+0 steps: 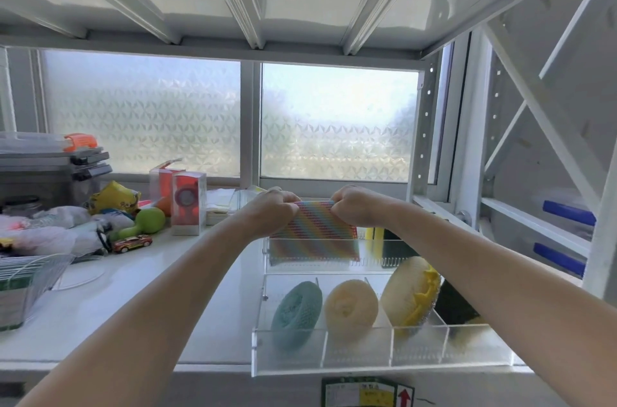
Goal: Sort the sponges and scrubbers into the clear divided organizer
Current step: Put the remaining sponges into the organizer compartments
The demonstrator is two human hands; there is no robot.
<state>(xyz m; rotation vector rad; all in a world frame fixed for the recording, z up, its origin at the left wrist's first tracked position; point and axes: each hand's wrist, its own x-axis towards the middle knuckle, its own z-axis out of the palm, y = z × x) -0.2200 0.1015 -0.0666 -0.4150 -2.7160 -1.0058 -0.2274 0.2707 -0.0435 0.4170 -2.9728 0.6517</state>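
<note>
Both hands pinch the top edge of a rainbow-striped mesh scrubber cloth [314, 233], my left hand [272, 206] at its left corner and my right hand [357, 204] at its right corner. The cloth hangs upright, its lower part down inside the back row of the clear divided organizer [354, 370]. The front row holds a teal round scrubber [295, 313], a cream round scrubber [350, 308] and a cream-and-yellow scrubber [409, 293], each in its own compartment. A dark green sponge [452, 306] sits at the front right. A yellow and dark sponge [384, 241] stands in the back row, right of the cloth.
Left on the white shelf are a wire basket [23, 283], a toy car [132, 243], a green rattle [147, 221], red boxed items [188, 203] and plastic bags [50, 229]. A shelf deck is close overhead. Frosted windows are behind, and a white metal frame [597, 239] stands on the right.
</note>
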